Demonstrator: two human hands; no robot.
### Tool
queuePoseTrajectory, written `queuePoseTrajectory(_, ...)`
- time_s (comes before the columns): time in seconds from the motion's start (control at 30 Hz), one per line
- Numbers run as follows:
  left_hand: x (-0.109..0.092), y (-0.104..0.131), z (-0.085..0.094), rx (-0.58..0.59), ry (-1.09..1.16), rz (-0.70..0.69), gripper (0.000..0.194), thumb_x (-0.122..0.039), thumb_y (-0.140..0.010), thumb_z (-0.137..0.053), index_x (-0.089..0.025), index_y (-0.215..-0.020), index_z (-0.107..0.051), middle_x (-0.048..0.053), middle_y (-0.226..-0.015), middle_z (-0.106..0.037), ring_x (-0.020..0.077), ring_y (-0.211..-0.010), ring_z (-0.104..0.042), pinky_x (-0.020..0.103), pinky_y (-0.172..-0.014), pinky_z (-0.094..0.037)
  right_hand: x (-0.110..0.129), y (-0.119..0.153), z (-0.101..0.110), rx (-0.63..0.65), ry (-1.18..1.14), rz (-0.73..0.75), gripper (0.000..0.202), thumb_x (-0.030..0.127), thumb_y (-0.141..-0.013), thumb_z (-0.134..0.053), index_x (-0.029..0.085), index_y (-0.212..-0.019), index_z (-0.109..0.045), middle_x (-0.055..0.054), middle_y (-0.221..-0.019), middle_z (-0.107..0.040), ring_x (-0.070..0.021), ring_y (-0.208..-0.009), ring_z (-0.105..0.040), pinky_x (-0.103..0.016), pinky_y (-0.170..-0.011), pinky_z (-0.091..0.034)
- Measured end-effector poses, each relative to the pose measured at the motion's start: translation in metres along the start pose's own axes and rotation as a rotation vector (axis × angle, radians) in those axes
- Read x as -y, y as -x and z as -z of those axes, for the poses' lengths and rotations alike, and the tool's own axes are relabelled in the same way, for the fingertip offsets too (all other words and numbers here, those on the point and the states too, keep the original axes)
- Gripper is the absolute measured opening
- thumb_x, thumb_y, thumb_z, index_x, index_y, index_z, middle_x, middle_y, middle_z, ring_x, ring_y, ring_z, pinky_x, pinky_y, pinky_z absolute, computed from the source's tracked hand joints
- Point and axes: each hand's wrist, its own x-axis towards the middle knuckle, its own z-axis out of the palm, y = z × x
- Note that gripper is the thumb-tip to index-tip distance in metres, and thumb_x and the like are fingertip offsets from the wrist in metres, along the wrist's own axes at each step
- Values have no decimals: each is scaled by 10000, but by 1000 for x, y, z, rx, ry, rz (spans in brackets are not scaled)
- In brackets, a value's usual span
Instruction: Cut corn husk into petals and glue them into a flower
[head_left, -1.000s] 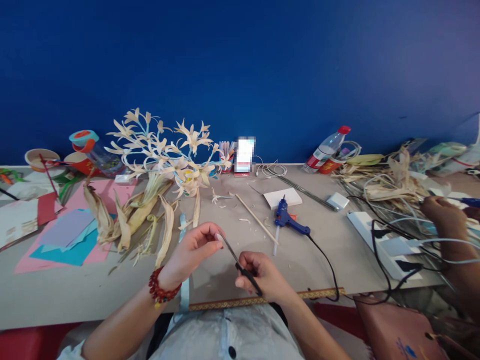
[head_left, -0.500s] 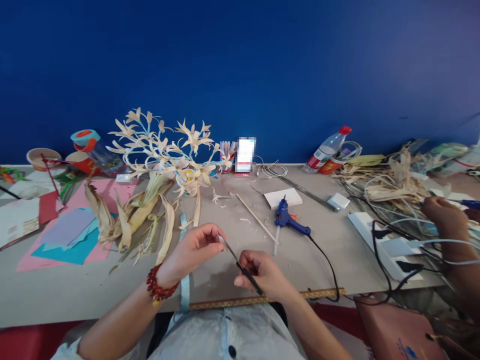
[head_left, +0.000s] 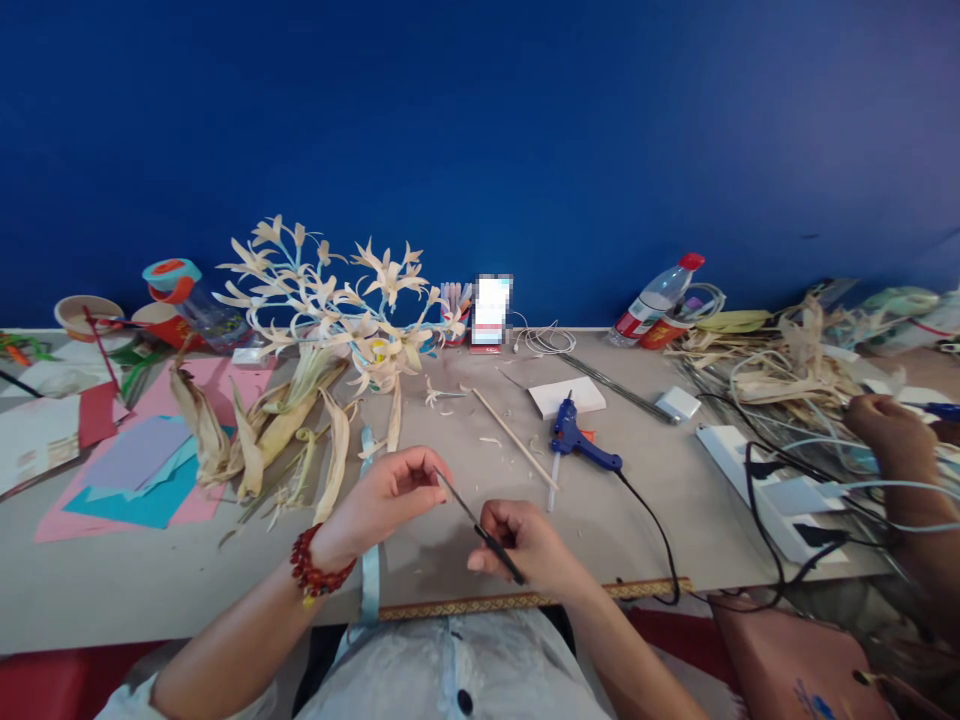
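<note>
Black-handled scissors [head_left: 491, 545] are gripped in my right hand [head_left: 525, 545], their blades slanting up and left to my left hand [head_left: 405, 490]. The fingers of my left hand are pinched at the blade tips; what they hold is too small to make out. A red bead bracelet [head_left: 315, 570] circles my left wrist. Beyond my hands, a spray of pale husk flowers [head_left: 390, 280] on light blue stems stands on the table. A light blue strip [head_left: 370, 580] runs down beside my left wrist to the table's front edge.
A blue glue gun [head_left: 581, 440] with its cord, a thin stick [head_left: 514, 438] and a white block [head_left: 566, 396] lie ahead. Dried husks [head_left: 285, 420] and coloured paper [head_left: 142, 460] are at left. A power strip [head_left: 765, 490] and another person's hand [head_left: 885, 430] are at right.
The scissor blades have shifted very slightly left at my left fingertips. Both hands otherwise stay almost where they were.
</note>
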Motion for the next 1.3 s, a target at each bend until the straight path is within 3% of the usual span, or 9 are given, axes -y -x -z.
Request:
queuePoseTrajectory(0.17,3,1,2,-13,59,24,119,-279,-803,-687,-178,-790,-626,34,-844,-626,165,-791,-559,264,-735,-435,-12,-5,6,-67,62,-58,585,684,-646,-746,231,-606,-379,69,-470,-430,-105,-431,-416,-223,-433,-230)
queuePoseTrajectory(0.27,9,2,2,-43,115,44,102,-266,-829,-668,-176,-802,-629,23,-822,-616,154,-788,-555,261,-750,-425,-19,-7,10,-220,476,-74,439,532,-696,-774,216,-658,-472,39,-558,-531,-140,-527,-507,-237,-484,-242)
queuePoseTrajectory(0.37,16,2,0,-84,164,53,81,-241,-836,-668,-174,-804,-635,13,-818,-612,138,-775,-543,249,-749,-416,-21,-7,10,-300,843,-149,298,385,-732,-768,216,-871,-566,15,-672,-644,-183,-618,-595,-254,-519,-250)
queuePoseTrajectory(0.47,20,1,-4,-98,218,61,75,-227,-837,-667,-174,-796,-634,9,-810,-608,138,-773,-547,254,-755,-417,-17,-7,7,-311,1028,-169,338,338,-768,-736,209,-1024,-555,-37,-890,-705,-217,-717,-662,-267,-535,-284)
queuePoseTrajectory(0.6,20,-1,-9,-105,284,74,79,-230,-824,-684,-175,-796,-634,5,-810,-601,139,-763,-547,262,-754,-422,-6,-11,6,-290,1191,-133,373,336,-746,-756,208,-1033,-554,-72,-1135,-639,-229,-799,-681,-275,-533,-299)
queuePoseTrajectory(0.8,20,-2,-14,-116,386,93,97,-224,-817,-696,-168,-791,-622,1,-811,-591,129,-747,-541,256,-741,-418,-3,-17,18,-137,1088,-113,440,413,-668,-816,210,-971,-569,-34,-1021,-645,-218,-795,-659,-266,-563,-309)
queuePoseTrajectory(1.03,24,-1,-16,-104,454,87,66,-192,-824,-681,-170,-805,-622,-4,-822,-599,120,-740,-546,250,-740,-412,-11,-20,19,-256,1056,-72,431,368,-659,-823,203,-955,-556,-43,-1054,-603,-193,-777,-614,-259,-574,-294)
queuePoseTrajectory(1.3,29,-2,-18,-119,515,106,85,-188,-797,-703,-159,-784,-625,1,-803,-605,117,-714,-550,247,-713,-415,-11,-24,26,-145,1007,-10,295,283,-650,-817,208,-813,-583,10,-941,-596,-145,-710,-565,-246,-581,-292)
